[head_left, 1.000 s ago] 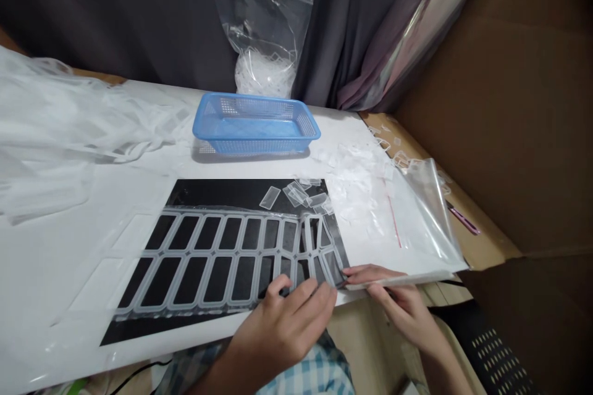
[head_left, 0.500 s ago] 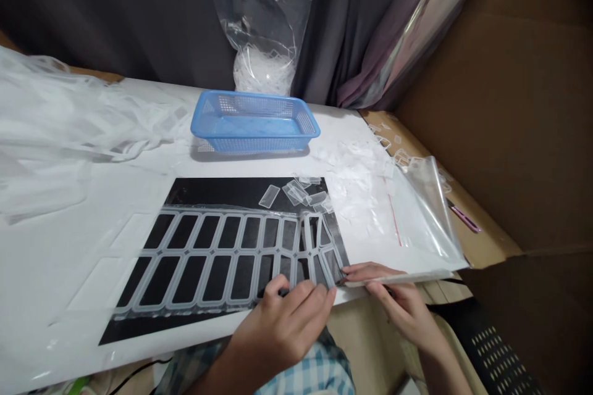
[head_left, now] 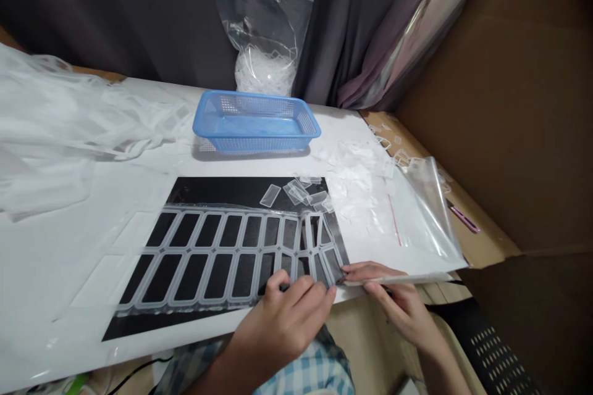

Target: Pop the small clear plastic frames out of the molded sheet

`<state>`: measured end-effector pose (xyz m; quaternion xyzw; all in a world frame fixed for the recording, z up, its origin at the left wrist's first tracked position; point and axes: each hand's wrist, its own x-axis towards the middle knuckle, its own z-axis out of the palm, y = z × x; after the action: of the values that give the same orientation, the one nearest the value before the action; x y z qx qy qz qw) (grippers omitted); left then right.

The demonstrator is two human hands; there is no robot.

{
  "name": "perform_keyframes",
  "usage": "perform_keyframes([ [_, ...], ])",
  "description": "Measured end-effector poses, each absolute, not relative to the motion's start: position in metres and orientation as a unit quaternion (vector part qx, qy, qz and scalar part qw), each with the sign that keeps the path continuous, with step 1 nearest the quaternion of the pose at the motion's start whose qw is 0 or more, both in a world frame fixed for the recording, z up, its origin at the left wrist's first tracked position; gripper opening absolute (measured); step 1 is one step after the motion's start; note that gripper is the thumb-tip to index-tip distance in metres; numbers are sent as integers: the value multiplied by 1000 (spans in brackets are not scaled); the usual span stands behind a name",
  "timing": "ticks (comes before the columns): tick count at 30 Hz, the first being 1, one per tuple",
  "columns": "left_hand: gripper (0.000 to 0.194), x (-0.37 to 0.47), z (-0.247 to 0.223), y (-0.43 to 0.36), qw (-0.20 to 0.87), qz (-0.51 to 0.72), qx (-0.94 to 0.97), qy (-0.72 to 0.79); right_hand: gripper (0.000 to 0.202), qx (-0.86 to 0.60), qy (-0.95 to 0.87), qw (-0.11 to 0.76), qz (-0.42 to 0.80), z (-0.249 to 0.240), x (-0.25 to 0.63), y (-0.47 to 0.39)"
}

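Note:
A translucent plastic sheet of joined rectangular frames [head_left: 201,251] lies in two rows over a black mat [head_left: 217,190]. Its right end is bent, with frames there skewed. My left hand [head_left: 290,315] is closed with curled fingers at the near edge of the sheet, towards its right end. My right hand [head_left: 393,299] reaches the sheet's near right corner with its fingertips. The fingers are closed around a small dark tip that I cannot make out, beside the table edge. Small clear rectangles [head_left: 270,195] lie loose on the mat's far right part.
Behind the mat stands a blue basket [head_left: 257,136], with a zip bag of white frames [head_left: 266,71] beyond it. White strips [head_left: 55,129] are heaped at left. Clear pieces [head_left: 356,173], an open plastic bag [head_left: 421,216] and a pink-handled tool [head_left: 464,218] lie at right, near a cardboard wall [head_left: 486,105].
The view has shifted very slightly, so the sheet, basket and bag appear a little to the right. Both hands hold nearly the same places.

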<state>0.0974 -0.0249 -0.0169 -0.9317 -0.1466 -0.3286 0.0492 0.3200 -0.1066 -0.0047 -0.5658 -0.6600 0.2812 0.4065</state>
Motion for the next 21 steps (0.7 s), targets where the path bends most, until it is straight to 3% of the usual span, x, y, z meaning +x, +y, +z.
perform_keyframes([
  [7,27,98,-18,-25,46,-316,-935,-154,22,-528,-753,352,177,7,314,-106],
  [15,25,100,-20,-25,38,-319,-934,-155,22,-515,-820,241,-63,-4,302,-119],
  [21,25,101,-23,-24,34,-317,-936,-149,22,-504,-825,240,-85,-11,301,-120],
])
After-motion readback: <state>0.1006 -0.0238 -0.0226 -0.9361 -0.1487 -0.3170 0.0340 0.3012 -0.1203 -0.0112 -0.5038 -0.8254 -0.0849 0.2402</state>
